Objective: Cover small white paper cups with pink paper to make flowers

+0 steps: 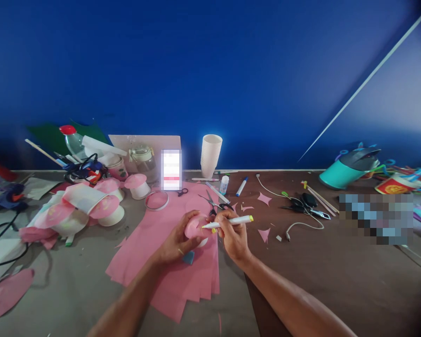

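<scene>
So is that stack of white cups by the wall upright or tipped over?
Upright. The stack of white cups stands mouth-up on the table against the blue wall, its open rim level.

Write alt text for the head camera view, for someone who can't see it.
Two bare hands work over pink paper on a cluttered craft table: the left hand holds a pink-topped cup, the right hand holds a marker with its tip at the pink top. Scissors, stacked white cups and finished pink-topped cups lie behind.
</scene>
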`<control>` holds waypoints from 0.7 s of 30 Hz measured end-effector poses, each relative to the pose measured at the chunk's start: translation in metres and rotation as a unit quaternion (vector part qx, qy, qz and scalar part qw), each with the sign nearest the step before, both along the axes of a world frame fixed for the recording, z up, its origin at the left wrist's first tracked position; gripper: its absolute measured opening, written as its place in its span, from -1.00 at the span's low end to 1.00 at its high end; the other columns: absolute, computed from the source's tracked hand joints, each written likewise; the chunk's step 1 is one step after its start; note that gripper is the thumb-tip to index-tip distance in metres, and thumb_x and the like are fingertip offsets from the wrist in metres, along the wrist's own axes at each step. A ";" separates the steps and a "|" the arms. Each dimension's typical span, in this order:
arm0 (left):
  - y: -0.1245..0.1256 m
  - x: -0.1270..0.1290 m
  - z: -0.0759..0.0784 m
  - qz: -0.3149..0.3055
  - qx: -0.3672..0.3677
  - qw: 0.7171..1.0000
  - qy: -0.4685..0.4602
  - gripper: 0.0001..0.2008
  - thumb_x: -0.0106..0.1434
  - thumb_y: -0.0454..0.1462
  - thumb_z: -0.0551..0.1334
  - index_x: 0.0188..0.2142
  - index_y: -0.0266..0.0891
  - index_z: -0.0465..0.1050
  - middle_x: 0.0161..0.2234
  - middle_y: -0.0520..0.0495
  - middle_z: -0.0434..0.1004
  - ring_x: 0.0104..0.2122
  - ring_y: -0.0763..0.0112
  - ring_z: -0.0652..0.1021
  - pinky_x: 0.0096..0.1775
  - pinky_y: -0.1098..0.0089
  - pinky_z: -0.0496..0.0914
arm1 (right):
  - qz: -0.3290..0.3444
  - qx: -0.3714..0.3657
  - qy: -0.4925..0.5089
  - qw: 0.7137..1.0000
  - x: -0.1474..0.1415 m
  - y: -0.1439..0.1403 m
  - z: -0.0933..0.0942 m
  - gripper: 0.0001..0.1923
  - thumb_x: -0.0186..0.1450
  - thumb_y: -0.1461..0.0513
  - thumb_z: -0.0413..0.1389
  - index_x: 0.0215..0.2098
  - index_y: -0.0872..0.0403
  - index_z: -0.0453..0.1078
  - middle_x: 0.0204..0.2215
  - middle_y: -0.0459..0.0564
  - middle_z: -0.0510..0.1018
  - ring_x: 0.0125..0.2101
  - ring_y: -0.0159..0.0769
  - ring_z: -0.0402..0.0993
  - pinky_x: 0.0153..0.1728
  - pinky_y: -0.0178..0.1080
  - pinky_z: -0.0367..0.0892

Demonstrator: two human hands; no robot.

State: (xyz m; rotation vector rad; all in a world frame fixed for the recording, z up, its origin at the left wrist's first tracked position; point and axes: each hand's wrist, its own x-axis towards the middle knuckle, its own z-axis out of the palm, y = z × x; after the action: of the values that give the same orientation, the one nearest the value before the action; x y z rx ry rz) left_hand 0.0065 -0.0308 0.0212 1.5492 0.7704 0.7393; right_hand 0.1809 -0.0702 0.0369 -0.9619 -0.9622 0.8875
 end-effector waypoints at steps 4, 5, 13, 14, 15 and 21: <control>0.000 0.000 0.002 -0.006 -0.002 1.000 0.000 -0.39 0.21 -0.08 0.34 0.20 -0.11 0.24 0.20 -0.17 0.36 0.20 0.03 0.36 0.19 0.17 0.29 | 0.005 -0.002 0.002 1.000 0.000 0.000 0.000 -0.56 0.25 -0.09 0.19 -0.56 0.04 0.29 -0.74 -0.25 0.19 -0.69 -0.48 0.07 -0.64 -0.35 0.07; 0.000 0.000 0.003 -0.007 -0.001 1.000 0.000 -0.39 0.21 -0.08 0.35 0.19 -0.12 0.24 0.20 -0.17 0.36 0.20 0.03 0.36 0.18 0.18 0.29 | 0.008 -0.004 0.003 1.000 0.000 0.000 0.000 -0.56 0.26 -0.08 0.19 -0.56 0.04 0.30 -0.74 -0.25 0.18 -0.69 -0.48 0.07 -0.63 -0.35 0.07; 0.000 0.000 0.000 -0.008 -0.015 1.000 0.002 -0.37 0.22 -0.08 0.34 0.22 -0.12 0.20 0.21 -0.19 0.33 0.18 0.04 0.38 0.14 0.19 0.32 | 0.021 0.007 0.038 0.999 0.003 0.001 -0.011 -0.62 0.28 -0.01 0.18 -0.55 0.03 0.30 -0.74 -0.27 0.17 -0.67 -0.47 0.07 -0.56 -0.33 0.14; 0.000 0.000 0.000 -0.006 -0.016 1.000 -0.001 -0.37 0.21 -0.08 0.34 0.22 -0.12 0.22 0.21 -0.18 0.34 0.18 0.04 0.38 0.14 0.19 0.32 | 0.023 0.006 0.035 0.999 0.004 0.001 -0.012 -0.62 0.28 0.00 0.19 -0.55 0.04 0.30 -0.74 -0.27 0.16 -0.68 -0.48 0.05 -0.56 -0.33 0.13; 0.000 0.000 0.000 -0.004 -0.018 1.000 -0.005 -0.37 0.21 -0.08 0.35 0.21 -0.11 0.23 0.20 -0.18 0.35 0.18 0.04 0.38 0.14 0.19 0.32 | 0.026 0.003 0.029 0.999 0.004 0.001 -0.012 -0.62 0.28 0.01 0.19 -0.56 0.04 0.30 -0.73 -0.27 0.17 -0.68 -0.49 0.04 -0.57 -0.33 0.12; 0.000 0.001 0.002 -0.008 -0.015 1.000 -0.020 -0.39 0.20 -0.10 0.36 0.20 -0.09 0.27 0.19 -0.16 0.40 0.19 0.05 0.38 0.18 0.17 0.29 | 0.022 -0.008 0.003 1.000 0.003 -0.001 -0.007 -0.61 0.26 -0.01 0.19 -0.57 0.05 0.30 -0.73 -0.26 0.18 -0.70 -0.51 0.01 -0.62 -0.34 0.07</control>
State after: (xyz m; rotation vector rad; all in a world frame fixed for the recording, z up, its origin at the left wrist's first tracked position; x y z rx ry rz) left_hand 0.0076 -0.0312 0.0232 1.5083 0.7355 0.7424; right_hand 0.1835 -0.0712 0.0301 -0.9536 -0.9760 0.9360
